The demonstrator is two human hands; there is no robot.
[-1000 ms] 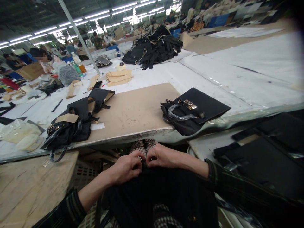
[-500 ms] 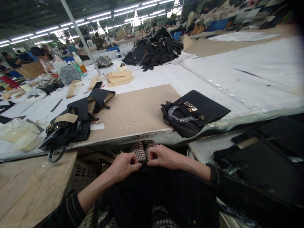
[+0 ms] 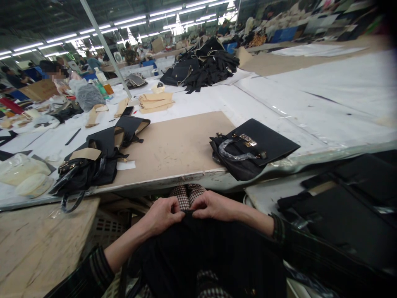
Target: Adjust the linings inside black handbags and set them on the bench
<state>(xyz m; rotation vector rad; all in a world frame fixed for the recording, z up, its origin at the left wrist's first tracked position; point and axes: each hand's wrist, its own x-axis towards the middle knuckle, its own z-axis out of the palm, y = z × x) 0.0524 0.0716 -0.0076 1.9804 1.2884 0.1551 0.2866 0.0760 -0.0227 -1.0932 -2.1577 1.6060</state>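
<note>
A black item (image 3: 211, 244), soft-looking like cloth or thin leather, lies over my lap. My left hand (image 3: 164, 214) pinches its upper edge between thumb and fingers. Just to the right, my right hand (image 3: 214, 206) pinches the same edge, with a short gap between the two thumbs. Checkered trouser fabric (image 3: 183, 198) shows behind the fingertips. The lower part of the black item is too dark to make out in detail.
On the table ahead, a black handbag (image 3: 257, 145) lies on the right of a brown sheet (image 3: 173, 140). Black bag parts (image 3: 104, 145) sit at its left. A black pile (image 3: 214, 66) is farther back; dark panels (image 3: 347, 207) lie at right.
Both hands keep their pinch on the black edge. The fingers of my right hand have shifted slightly left, nearer my left hand.
</note>
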